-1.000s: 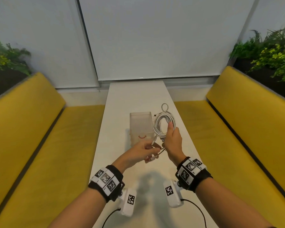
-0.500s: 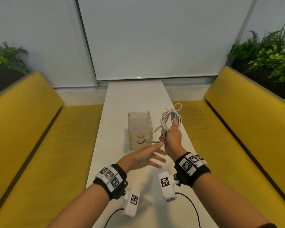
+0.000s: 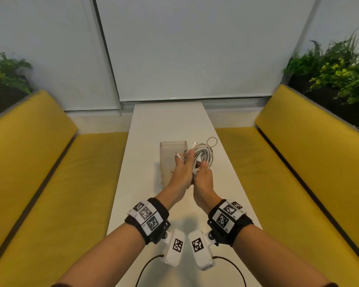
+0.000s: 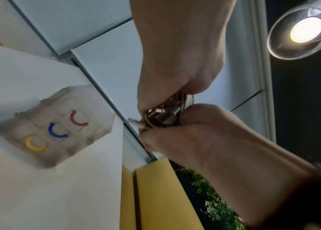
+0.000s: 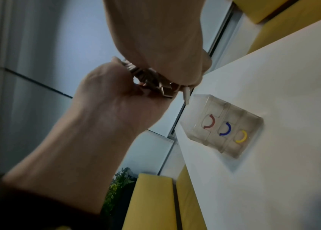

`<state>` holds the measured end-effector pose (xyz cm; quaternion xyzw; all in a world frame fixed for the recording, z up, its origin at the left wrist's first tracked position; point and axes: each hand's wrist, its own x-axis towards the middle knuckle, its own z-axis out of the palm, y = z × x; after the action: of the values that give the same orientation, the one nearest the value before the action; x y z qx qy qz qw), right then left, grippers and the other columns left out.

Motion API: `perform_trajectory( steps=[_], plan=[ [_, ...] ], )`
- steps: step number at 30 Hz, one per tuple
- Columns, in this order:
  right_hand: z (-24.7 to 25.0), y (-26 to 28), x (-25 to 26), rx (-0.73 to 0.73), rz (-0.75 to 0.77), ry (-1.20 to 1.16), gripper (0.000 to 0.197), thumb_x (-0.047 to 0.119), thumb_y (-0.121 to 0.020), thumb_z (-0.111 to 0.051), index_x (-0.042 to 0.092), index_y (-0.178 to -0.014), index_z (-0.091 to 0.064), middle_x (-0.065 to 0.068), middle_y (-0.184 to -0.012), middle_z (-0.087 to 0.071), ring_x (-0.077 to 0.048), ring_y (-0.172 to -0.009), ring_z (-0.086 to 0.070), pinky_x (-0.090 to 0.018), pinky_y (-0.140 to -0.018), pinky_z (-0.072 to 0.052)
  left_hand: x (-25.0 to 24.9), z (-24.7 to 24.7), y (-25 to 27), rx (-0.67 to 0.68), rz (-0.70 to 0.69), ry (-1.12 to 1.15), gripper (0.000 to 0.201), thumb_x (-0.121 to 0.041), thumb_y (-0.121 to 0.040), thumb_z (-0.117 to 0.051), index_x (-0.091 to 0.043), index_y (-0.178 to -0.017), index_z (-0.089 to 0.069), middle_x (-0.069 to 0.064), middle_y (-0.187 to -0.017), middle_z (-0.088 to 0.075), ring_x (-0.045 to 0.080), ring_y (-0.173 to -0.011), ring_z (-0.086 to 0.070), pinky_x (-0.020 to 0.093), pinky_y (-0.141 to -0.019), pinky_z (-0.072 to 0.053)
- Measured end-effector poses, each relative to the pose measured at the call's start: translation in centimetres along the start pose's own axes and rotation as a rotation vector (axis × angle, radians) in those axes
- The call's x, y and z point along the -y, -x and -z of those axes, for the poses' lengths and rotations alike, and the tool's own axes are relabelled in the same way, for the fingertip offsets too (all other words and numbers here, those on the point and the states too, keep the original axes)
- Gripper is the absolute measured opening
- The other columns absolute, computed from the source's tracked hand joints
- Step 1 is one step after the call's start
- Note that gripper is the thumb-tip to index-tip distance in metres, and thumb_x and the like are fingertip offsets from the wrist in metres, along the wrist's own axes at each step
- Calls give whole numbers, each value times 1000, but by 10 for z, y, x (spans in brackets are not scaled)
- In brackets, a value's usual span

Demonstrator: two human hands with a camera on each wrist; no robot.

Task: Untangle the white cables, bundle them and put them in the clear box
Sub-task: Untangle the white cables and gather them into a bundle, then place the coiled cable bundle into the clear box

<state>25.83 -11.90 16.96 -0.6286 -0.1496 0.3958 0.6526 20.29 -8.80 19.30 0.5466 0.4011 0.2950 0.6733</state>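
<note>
A coil of white cables is held up in the air just right of the clear box, which stands on the white table. My left hand grips the coil's left side, with loose plug ends poking out past its fingers toward the box. My right hand grips the coil from below, thumb up on the strands. In the left wrist view, both hands close round the cables. A plug hangs above the box in the right wrist view.
The box front carries red, blue and yellow arcs. Yellow benches run along both sides of the narrow table, with plants behind them. A lamp hangs overhead.
My left hand, open and empty half a second ago, has come up and closed on the coil and its loose ends. The coil has shifted slightly toward the box.
</note>
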Motion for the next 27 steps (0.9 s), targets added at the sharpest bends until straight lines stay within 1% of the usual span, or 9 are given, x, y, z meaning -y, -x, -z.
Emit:
perform_trajectory(
  steps=[2,4,9,12,15,18,20,22,27],
  plan=[
    [-4,0,-1,-5,12,-7,46,50,-103,-28,25,-103,-67,-3,-102,-76,-21,-101,-71,-47,-91,-56,4,-2,1,-39,0,-25,76,-81,-76,-52,-32,-133,-40,-8,-118,-67,13,-116,-60,43,-107,-44],
    [-6,-5,-8,-17,24,-59,50,57,-98,-34,19,-112,-63,-5,-108,-75,-23,-103,-71,-52,-92,-56,5,-2,3,-61,34,-72,77,-79,-75,-55,-30,-133,-45,-6,-123,-66,16,-122,-57,43,-112,-38],
    [-12,6,-4,31,-9,-54,42,47,-104,-30,14,-118,-51,-7,-113,-70,-21,-104,-68,-46,-81,-58,3,12,1,1,171,-30,62,-74,-87,-45,-25,-123,-56,-5,-115,-71,16,-110,-64,42,-90,-54],
    [-14,7,-3,91,30,32,38,46,-105,-30,15,-117,-48,-8,-122,-63,-22,-111,-64,-47,-93,-55,6,24,-3,-13,62,7,64,-72,-87,-45,-27,-130,-56,-1,-111,-74,18,-103,-70,39,-85,-58],
    [-12,7,0,122,98,215,39,47,-104,-27,14,-113,-44,-3,-129,-42,-18,-119,-50,-37,-101,-46,10,29,-4,-27,-13,62,73,-76,-78,-47,-27,-130,-59,-2,-110,-75,16,-104,-71,41,-91,-57],
    [-5,8,0,134,166,372,38,44,-106,-22,14,-112,-44,1,-125,-31,-16,-119,-39,-31,-105,-38,14,29,-6,-94,-39,126,70,-72,-77,-51,-22,-125,-62,1,-107,-76,16,-99,-72,34,-83,-59],
    [-1,8,-6,204,162,307,38,40,-107,-23,11,-121,-44,-2,-129,-33,-5,-109,-45,-11,-88,-45,17,29,-9,-168,-53,127,74,-73,-75,-53,-18,-123,-63,3,-104,-76,17,-95,-73,31,-76,-59],
    [0,6,-11,260,140,249,39,35,-108,-24,12,-135,-40,-2,-135,-39,4,-106,-47,-3,-74,-41,17,28,-11,-231,-46,121,62,-66,-85,-53,-13,-113,-68,5,-95,-77,17,-88,-74,28,-67,-57],
    [-9,7,-26,280,72,225,53,50,-104,-26,28,-152,-23,6,-149,-44,-7,-132,-45,-27,-106,-41,26,29,-15,-310,-10,-23,61,-66,-90,-50,-9,-87,-72,13,-85,-76,27,-84,-73,44,-78,-61]
  ],
)
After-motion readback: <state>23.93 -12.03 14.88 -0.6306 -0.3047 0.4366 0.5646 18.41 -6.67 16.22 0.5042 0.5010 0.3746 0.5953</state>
